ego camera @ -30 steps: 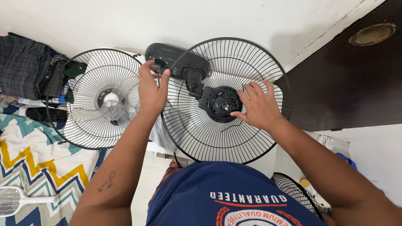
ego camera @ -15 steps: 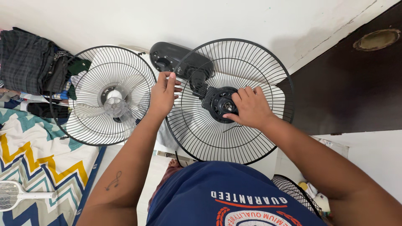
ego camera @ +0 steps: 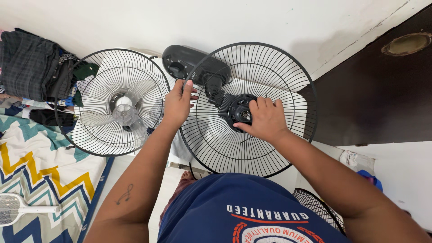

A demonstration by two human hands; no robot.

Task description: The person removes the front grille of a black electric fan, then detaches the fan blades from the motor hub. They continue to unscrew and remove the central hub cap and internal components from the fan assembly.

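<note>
Overhead view of a person bent over a black wire fan guard (ego camera: 252, 148) that lies face-up and roughly flat just in front of the torso, its round hub (ego camera: 240, 111) near the centre and the black motor housing (ego camera: 193, 67) showing through the wires at the far side, next to the white wall (ego camera: 225, 22). The left hand (ego camera: 178, 102) rests on the guard's left rim, fingers curled over the outer wire and thumb alongside, a closed hold that appears to steady the guard against turning. The right hand (ego camera: 265, 119) sits on the hub with the fingers bent and drawn together around its right edge, thumb underneath toward the wrist; the hold looks like a pinch on the hub's ring, though what exactly lies under the fingertips is hidden. Both forearms extend forward from the body, the left nearly straight and the right angled inward from the lower right, so the two hands work on opposite sides of the centre. Just to the left stands a second fan (ego camera: 118, 102), its guard closed over clear blades, untouched and just beside the left hand. Farther left are a pile of dark clothes (ego camera: 31, 63) and a zigzag-patterned sheet (ego camera: 40, 166) with a white racket-shaped swatter (ego camera: 18, 209) on it. A dark wooden door (ego camera: 382, 90) fills the right, and another wire guard (ego camera: 317, 204) shows below the right arm.
</note>
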